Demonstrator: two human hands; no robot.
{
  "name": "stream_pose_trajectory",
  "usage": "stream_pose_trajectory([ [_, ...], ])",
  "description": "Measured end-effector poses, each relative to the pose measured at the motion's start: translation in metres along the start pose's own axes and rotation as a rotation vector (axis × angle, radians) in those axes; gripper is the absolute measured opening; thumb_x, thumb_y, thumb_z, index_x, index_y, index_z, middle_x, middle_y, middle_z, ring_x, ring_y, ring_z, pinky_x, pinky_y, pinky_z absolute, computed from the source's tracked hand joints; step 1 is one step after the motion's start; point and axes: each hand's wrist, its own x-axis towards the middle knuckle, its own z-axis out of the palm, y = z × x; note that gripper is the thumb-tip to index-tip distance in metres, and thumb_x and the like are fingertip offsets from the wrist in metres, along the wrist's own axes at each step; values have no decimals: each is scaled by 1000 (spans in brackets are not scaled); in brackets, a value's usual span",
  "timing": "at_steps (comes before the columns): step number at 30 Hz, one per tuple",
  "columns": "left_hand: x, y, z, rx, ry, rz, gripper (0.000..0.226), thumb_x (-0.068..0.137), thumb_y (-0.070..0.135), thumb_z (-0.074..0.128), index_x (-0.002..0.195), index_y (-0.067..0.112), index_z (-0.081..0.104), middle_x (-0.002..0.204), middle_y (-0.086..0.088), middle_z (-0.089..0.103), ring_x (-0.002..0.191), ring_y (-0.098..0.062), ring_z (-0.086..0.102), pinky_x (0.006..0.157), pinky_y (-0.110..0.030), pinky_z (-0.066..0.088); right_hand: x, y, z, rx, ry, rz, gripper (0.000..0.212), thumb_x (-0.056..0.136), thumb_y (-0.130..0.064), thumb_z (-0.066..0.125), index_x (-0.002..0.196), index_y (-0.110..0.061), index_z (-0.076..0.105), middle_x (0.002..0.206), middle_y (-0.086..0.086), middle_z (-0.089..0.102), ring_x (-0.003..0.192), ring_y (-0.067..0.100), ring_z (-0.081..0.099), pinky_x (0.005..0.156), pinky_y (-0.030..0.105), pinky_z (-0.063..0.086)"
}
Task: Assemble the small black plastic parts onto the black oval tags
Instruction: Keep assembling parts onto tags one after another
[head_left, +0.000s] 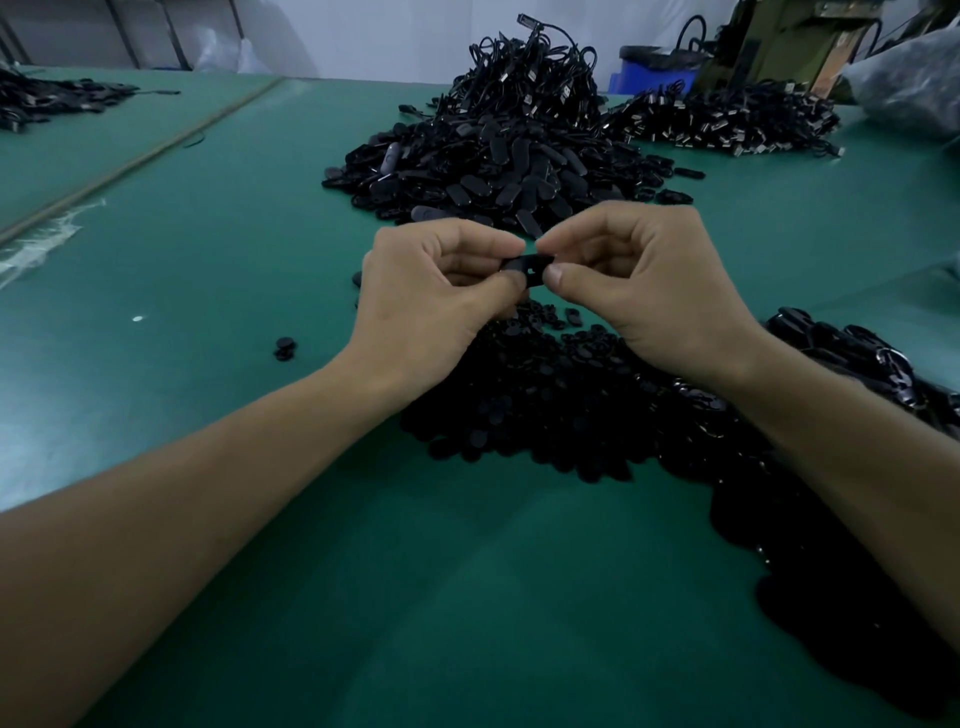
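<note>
Green matting (208, 270) covers the work table; above it two bare hands meet near the middle of the view. The left hand (431, 296) pinches one end of a black oval tag (525, 266) between thumb and curled fingers; the right hand (644, 280) pinches the other end, its thumb tip pressed to the tag's near edge. The tag is held off the mat, roughly level, with a small notch or hole showing on its face; whether a small part already sits in it I cannot tell.

Under the hands and wrists lies a low heap of small black plastic parts (545, 410), spread on the mat and running toward the right forearm; a few loose ones lie just beyond it. A lone round black part (283, 347) rests by itself on the mat, left of the left wrist.

Beyond the hands is a broad pile of oval tags (467, 171); on top of it rises a tangle of black cord loops (530, 62). To the right of that pile, touching its edge, sits a lower pile of cords with pale metal ends (727, 122). Glossy black pieces (831, 343) lie heaped by the right forearm; some carry shiny rings.

At the far left edge lies another dark pile (41, 101); a blue bin (652, 75) stands behind the table at the back right.
</note>
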Motion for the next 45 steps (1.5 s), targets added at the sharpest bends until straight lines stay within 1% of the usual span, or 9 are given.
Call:
stream_pose_trajectory([
  [3, 0, 0, 1, 14, 0, 6, 23, 81, 1, 80, 88, 22, 74, 80, -3, 77, 73, -21, 76, 72, -34, 63, 0, -2, 1, -26, 7, -2, 13, 87, -8, 75, 87, -19, 67, 80, 2, 70, 74, 18, 68, 72, 31, 58],
  [8, -2, 2, 2, 70, -12, 36, 29, 80, 0, 80, 85, 27, 73, 78, 6, 76, 73, -11, 74, 73, -29, 62, -1, -4, 2, -66, -41, 3, 19, 86, -7, 74, 86, -21, 61, 79, -2, 69, 71, 9, 66, 69, 25, 56],
  [12, -3, 3, 2, 121, -11, 51, 29, 81, 0, 79, 86, 28, 72, 80, 8, 74, 74, -7, 73, 77, -29, 61, -2, -5, 1, -101, -52, 11, 25, 86, -8, 73, 85, -25, 54, 80, -1, 70, 74, 16, 68, 72, 37, 58],
  [16, -6, 4, 3, 203, -36, 109, 28, 82, -1, 77, 91, 25, 73, 83, 10, 74, 74, -4, 73, 75, -20, 59, -3, -7, 1, -129, -51, 29, 31, 85, -7, 73, 83, -26, 49, 80, 2, 71, 74, 19, 68, 72, 44, 58],
  [22, -9, 3, 4, 382, -32, 261, 22, 82, 2, 74, 98, 16, 79, 81, 8, 74, 71, -3, 72, 68, -17, 58, -4, -10, 0, -163, -68, 63, 33, 83, -8, 77, 81, -25, 48, 78, 2, 72, 73, 14, 69, 74, 47, 57],
  [27, -9, 2, 6, 424, -19, 283, 21, 82, 5, 75, 99, 16, 79, 81, 10, 74, 73, 0, 71, 71, -16, 57, -4, -10, -1, -137, -41, 103, 33, 80, -7, 78, 81, -24, 49, 77, 4, 73, 76, 17, 72, 76, 48, 58],
  [31, -10, 2, 8, 398, 2, 257, 19, 84, 7, 75, 100, 17, 78, 85, 15, 74, 76, 3, 70, 73, -12, 54, -4, -12, 1, -202, 9, 66, 29, 81, -10, 79, 79, -26, 55, 78, -2, 72, 75, 11, 71, 74, 38, 60],
  [41, -3, -1, 0, 378, 48, 114, 15, 82, 12, 79, 90, 25, 75, 78, 16, 72, 71, 3, 69, 68, -12, 51, -7, -17, 8, -312, -112, -91, 18, 86, -3, 71, 91, -21, 70, 83, -9, 73, 81, 2, 69, 79, 23, 56],
  [45, 0, 1, 0, 250, 34, 53, 24, 80, 10, 80, 84, 32, 69, 73, 10, 74, 67, -6, 71, 69, -26, 58, -4, -9, 5, -260, 24, -46, 13, 83, -12, 78, 88, -22, 72, 81, -14, 70, 78, -1, 67, 69, 10, 50],
])
